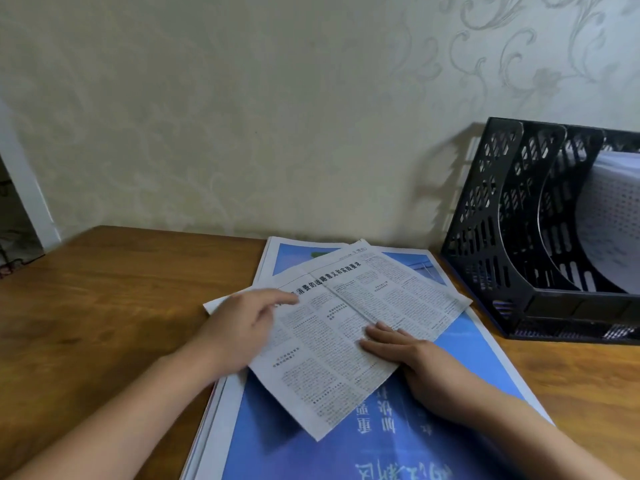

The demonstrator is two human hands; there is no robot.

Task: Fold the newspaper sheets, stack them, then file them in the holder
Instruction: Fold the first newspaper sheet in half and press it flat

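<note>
**A:** Where are the hands, and what are they doing?

**B:** Both rest on a folded newspaper sheet [349,327] of black-and-white print, lying askew. The left hand [239,327] lies on its left edge, fingers loosely extended and pointing across the page, gripping nothing. The right hand [412,358] presses flat on the sheet's lower right part, fingers straight and together, near a crease running down the middle.

**A:** What is under the sheet?

**B:** A stack of newspapers [346,445] with a blue cover page, beneath both hands and reaching toward the person, on a wooden table [104,323].

**A:** And the holder?

**B:** A black perforated file holder [512,237] stands beyond the right hand, to its right, against the patterned wall [242,116]. White papers [609,216] curve inside one of its compartments.
</note>
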